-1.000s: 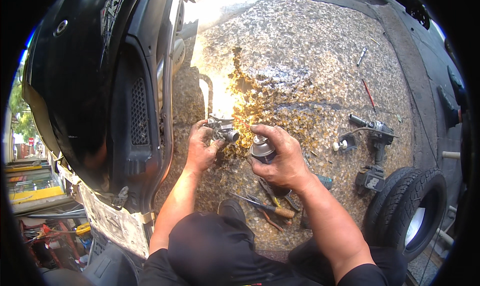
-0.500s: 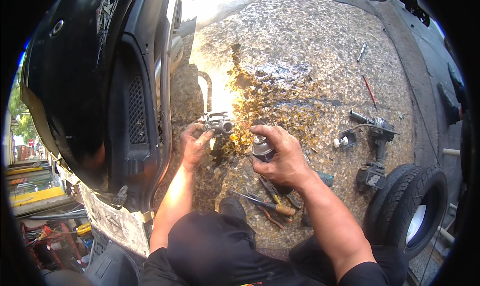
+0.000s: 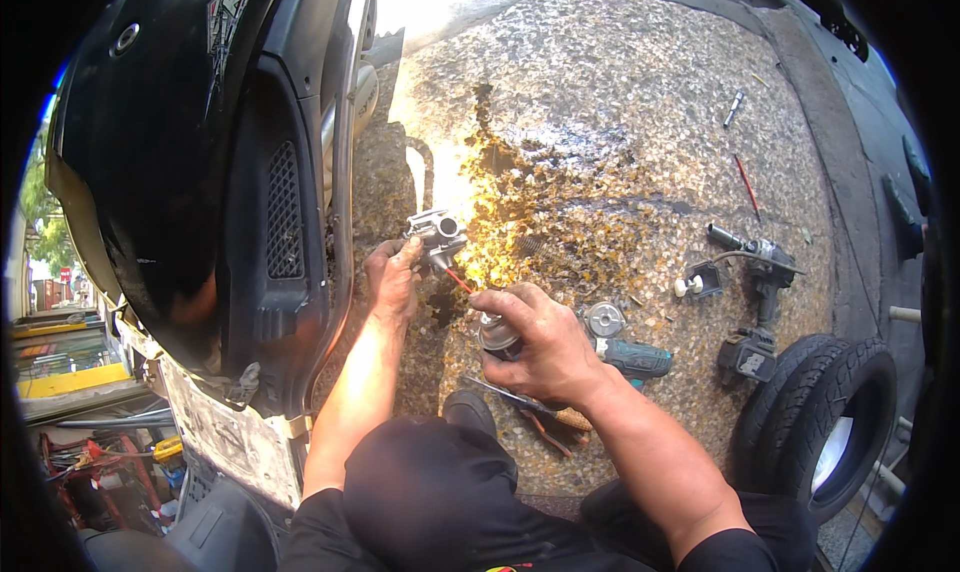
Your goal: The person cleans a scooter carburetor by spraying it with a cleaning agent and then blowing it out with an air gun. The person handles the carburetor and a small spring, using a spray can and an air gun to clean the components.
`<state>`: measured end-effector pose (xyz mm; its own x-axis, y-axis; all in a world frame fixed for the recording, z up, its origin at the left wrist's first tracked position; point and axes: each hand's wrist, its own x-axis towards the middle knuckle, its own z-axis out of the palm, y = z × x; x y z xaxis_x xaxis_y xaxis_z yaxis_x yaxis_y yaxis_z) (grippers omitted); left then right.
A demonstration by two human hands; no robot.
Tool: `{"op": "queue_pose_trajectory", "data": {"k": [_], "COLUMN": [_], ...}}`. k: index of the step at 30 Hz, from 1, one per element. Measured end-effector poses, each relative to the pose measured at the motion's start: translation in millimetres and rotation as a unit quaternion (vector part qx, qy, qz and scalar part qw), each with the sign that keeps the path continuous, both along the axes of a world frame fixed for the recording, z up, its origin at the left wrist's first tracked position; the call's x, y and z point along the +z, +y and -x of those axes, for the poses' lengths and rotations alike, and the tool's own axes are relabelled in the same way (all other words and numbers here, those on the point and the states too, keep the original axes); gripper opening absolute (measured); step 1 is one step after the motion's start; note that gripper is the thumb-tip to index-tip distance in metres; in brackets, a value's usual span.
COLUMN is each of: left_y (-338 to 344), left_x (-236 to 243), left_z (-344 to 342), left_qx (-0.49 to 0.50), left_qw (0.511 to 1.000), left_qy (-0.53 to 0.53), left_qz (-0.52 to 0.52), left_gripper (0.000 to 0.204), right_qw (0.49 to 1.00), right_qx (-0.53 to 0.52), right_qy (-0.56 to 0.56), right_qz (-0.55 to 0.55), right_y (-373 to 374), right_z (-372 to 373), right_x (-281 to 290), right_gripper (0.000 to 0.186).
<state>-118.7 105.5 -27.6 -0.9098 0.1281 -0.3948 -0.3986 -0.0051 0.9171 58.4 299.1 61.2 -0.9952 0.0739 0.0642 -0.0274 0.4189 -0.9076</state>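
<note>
We're clamping the fingers of our L hand (image 3: 392,277) on a metal part w/ round openings (image 3: 438,230), holding it tilted above the stained ground (image 3: 560,187). We're wrapping our R hand's (image 3: 545,337) fingers round a spray can (image 3: 500,336), index on top; its red straw (image 3: 459,279) is pointing up-L at the part, can't tell if touching. Just R of that hand, a round metal piece (image 3: 605,319) & teal power tool (image 3: 640,359) are lying; farther R, a cordless wrench (image 3: 768,272) is lying nr tyres (image 3: 800,412). A blk vehicle panel (image 3: 170,202) is standing on our L.
</note>
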Motion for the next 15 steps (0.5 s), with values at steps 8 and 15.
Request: {"op": "queue_pose_trajectory", "data": {"k": [8, 15], "left_y": [14.0, 21.6], "left_x": [11.5, 17.9], "left_z": [0.4, -0.1], "left_qx": [0.035, 0.079], "left_qw": [0.994, 0.982], "left_qy": [-0.097, -0.128], "left_qz": [-0.039, -0.116], "left_gripper": [0.033, 0.033], "right_qw": [0.999, 0.999], "right_qx": [-0.017, 0.009], "right_qy": [0.028, 0.047], "right_qz": [-0.022, -0.004], "right_y": [-0.4, -8.8], "right_z": [1.3, -2.4], "right_x": [-4.9, -7.7], "right_gripper": [0.062, 0.058]}}
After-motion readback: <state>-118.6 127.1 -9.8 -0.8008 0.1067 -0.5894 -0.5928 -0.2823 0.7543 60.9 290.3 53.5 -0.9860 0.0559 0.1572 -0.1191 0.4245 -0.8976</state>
